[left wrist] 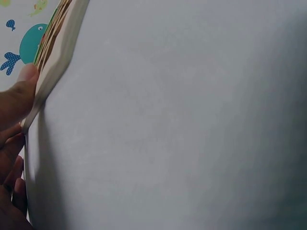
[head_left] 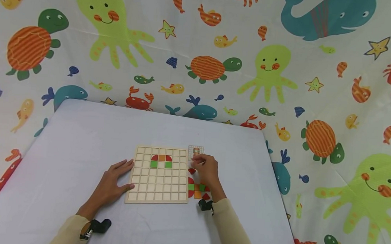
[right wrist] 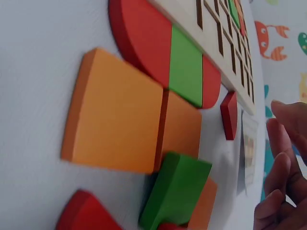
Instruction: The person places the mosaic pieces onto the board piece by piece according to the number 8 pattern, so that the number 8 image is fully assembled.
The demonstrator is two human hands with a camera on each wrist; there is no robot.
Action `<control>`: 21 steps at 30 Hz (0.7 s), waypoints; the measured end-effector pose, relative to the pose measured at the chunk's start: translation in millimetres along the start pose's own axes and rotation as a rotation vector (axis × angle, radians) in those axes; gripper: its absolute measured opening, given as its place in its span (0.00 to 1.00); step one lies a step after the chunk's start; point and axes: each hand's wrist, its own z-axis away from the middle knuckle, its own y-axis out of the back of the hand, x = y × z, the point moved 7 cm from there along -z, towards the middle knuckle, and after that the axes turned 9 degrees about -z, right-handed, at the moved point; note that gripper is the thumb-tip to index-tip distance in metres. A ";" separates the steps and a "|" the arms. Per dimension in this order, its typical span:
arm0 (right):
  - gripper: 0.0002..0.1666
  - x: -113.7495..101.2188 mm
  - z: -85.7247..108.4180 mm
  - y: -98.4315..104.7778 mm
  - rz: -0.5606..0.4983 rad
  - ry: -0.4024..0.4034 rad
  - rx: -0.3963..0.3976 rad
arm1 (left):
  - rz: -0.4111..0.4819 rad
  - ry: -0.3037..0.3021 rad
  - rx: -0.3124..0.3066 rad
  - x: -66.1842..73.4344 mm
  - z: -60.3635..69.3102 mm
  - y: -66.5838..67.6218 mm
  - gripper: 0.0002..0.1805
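A square wooden grid board (head_left: 157,198) lies on the table, with red, orange and green pieces (head_left: 162,158) in its upper cells. My left hand (head_left: 111,182) rests against the board's left edge, thumb and fingers spread apart. In the left wrist view the thumb (left wrist: 28,79) touches the board's side. Beyond the board's right edge, my right hand (head_left: 207,171) hovers over the lower part of a small pattern card (head_left: 196,150). Its fingers (right wrist: 278,172) are loosely bent in the right wrist view, and nothing shows between them and the thumb.
Loose red, green and orange pieces (right wrist: 115,115) lie right of the board, under the right forearm. A green block (right wrist: 175,191) leans on others. One red piece (right wrist: 229,116) sits apart near the card. A sea-animal cloth (head_left: 200,36) hangs behind the white table (head_left: 90,141).
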 end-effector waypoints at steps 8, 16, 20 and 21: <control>0.08 14.3 8.4 3.9 0.110 -0.128 0.000 | -0.008 0.000 0.002 0.4 0.5 0.0 0.48; 0.11 12.5 14.0 -1.6 0.171 -0.109 -0.048 | -0.005 -0.002 0.003 -0.3 0.1 -0.3 0.48; 0.10 12.5 13.1 -3.9 0.146 -0.096 -0.072 | -0.002 0.003 -0.003 -0.5 0.1 -0.2 0.48; 0.10 12.5 12.8 -4.2 0.136 -0.090 -0.076 | -0.003 0.005 -0.005 -0.5 -0.1 -0.2 0.48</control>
